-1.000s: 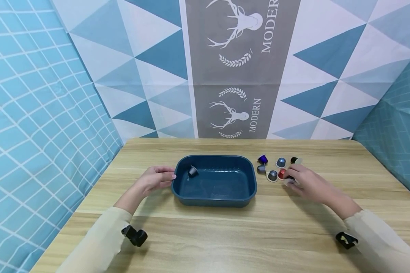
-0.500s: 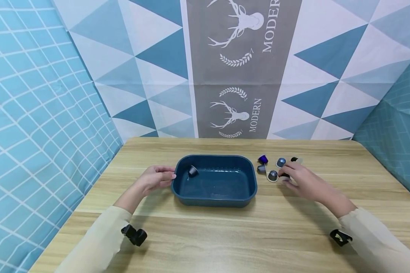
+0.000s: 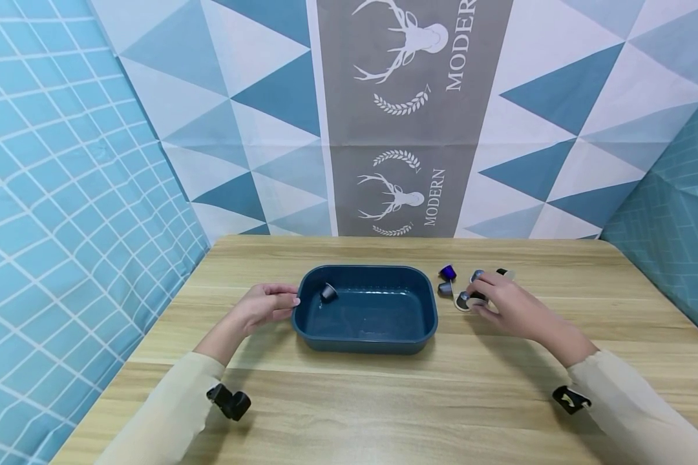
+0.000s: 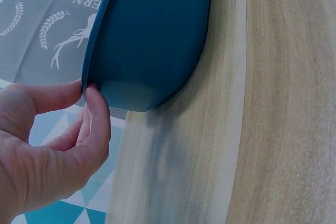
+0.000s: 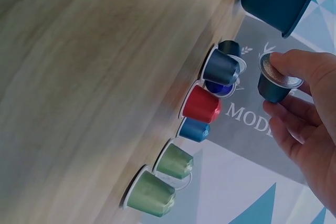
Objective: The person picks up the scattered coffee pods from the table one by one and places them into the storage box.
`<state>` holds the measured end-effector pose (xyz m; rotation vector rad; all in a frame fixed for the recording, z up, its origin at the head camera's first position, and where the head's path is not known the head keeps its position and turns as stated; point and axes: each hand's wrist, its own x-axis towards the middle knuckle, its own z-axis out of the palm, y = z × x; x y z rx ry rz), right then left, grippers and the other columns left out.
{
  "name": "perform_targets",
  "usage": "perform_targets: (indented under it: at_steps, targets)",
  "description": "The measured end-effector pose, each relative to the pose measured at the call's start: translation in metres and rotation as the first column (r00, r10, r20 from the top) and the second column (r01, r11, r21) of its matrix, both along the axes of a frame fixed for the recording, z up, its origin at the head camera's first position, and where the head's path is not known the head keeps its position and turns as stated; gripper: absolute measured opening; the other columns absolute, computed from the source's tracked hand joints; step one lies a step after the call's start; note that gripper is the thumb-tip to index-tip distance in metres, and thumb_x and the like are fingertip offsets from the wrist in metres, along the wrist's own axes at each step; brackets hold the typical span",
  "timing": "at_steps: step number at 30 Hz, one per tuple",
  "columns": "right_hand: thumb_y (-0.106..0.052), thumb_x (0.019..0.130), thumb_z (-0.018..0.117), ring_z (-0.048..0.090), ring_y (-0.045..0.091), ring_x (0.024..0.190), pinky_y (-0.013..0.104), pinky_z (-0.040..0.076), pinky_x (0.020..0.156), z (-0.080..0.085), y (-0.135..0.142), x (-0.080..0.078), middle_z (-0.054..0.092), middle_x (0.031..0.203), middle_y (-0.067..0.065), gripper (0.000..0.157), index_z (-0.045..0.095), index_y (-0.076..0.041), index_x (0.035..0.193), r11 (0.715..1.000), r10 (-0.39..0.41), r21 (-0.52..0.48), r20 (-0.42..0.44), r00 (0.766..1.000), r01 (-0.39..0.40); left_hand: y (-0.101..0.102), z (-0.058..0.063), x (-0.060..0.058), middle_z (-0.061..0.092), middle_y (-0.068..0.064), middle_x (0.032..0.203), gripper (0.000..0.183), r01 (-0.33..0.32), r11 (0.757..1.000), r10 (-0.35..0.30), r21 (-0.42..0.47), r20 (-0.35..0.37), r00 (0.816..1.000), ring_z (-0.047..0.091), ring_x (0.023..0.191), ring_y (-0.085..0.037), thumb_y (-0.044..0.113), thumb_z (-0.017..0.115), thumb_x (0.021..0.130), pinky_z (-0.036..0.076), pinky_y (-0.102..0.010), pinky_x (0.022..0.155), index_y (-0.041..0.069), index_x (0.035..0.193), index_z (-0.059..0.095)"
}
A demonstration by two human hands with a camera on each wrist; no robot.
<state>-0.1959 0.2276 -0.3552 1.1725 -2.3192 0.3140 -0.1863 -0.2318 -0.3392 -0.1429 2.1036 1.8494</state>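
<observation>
My left hand (image 3: 265,302) pinches the rim of a dark blue bin (image 3: 365,345) between thumb and fingertips at its left end. In the left wrist view, the thumb and fingers (image 4: 98,119) meet on either side of the bin's thin wall (image 4: 149,40). My right hand (image 3: 513,305) holds a dark green coffee capsule (image 5: 273,88), thumb on its foil lid and fingers beneath. It hovers beside a cluster of capsules, among them a red capsule (image 5: 202,103) and a green capsule (image 5: 151,192). Inside the bin, toward the left, a dark capsule (image 3: 328,292) lies tipped over.
Right of the bin on the wooden table (image 3: 360,403) are a purple capsule (image 3: 448,272), a grey capsule (image 3: 445,288) and a dark blue-grey capsule (image 5: 220,67). A blue capsule (image 5: 194,129) sits near the red one. A patterned cloth (image 3: 256,129) covers the wall behind.
My right hand has moved a little left with the capsule and now hides the red capsule in the head view. My left hand and the bin stay put.
</observation>
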Motion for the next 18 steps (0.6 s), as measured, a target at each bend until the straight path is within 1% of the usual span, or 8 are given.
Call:
perform_targets:
  at_steps: [8, 18]
  targets:
    - [0.0, 0.068, 0.082, 0.053, 0.007, 0.069, 0.018, 0.048, 0.056, 0.004, -0.004, 0.0, 0.059, 0.083, 0.001, 0.025, 0.067, -0.006, 0.088, 1.0, -0.022, 0.01, -0.001, 1.0, 0.022, 0.0, 0.001, 0.0, 0.065, 0.001, 0.095, 0.046, -0.003, 1.0, 0.003, -0.002, 0.0, 1.0, 0.063, 0.083, -0.003, 0.003, 0.062, 0.091, 0.058, -0.021, 0.08, -0.013, 0.132, 0.046]
    - [-0.004, 0.07, 0.082, 0.052, 0.004, 0.065, 0.02, 0.049, 0.056, 0.011, -0.009, -0.001, 0.063, 0.086, 0.002, 0.025, 0.067, -0.007, 0.09, 0.998, -0.051, 0.022, -0.011, 0.999, 0.051, 0.0, 0.001, 0.001, 0.064, 0.001, 0.097, 0.047, 0.0, 1.0, 0.0, -0.005, 0.003, 1.0, 0.063, 0.083, -0.003, 0.003, 0.061, 0.092, 0.058, -0.021, 0.081, -0.012, 0.132, 0.045]
